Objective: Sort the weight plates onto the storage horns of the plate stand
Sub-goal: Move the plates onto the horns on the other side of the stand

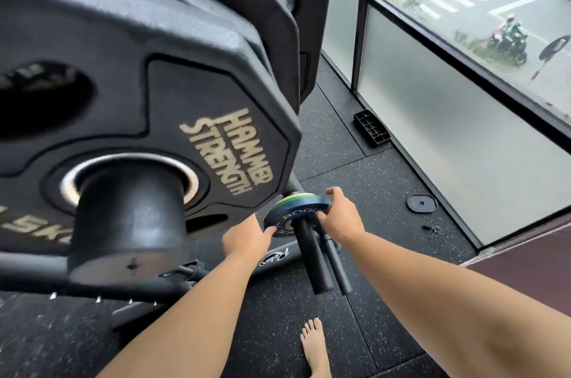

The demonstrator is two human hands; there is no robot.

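A small blue plate marked ROGUE (285, 214) sits on a low black storage horn (312, 257) of the plate stand, pressed against a green plate (293, 197) behind it. My left hand (247, 238) grips the blue plate's lower left edge. My right hand (341, 214) holds its right edge. A big black Hammer Strength plate (197, 118) hangs on an upper horn (126, 223) close to the camera, with more large black plates (278, 25) behind it.
A small black plate (421, 202) lies flat on the rubber floor near the frosted glass wall (448, 136). A black slotted tray (370, 127) rests by the glass. A small clip (432, 227) lies on the floor. My bare foot (313, 346) stands below the horn.
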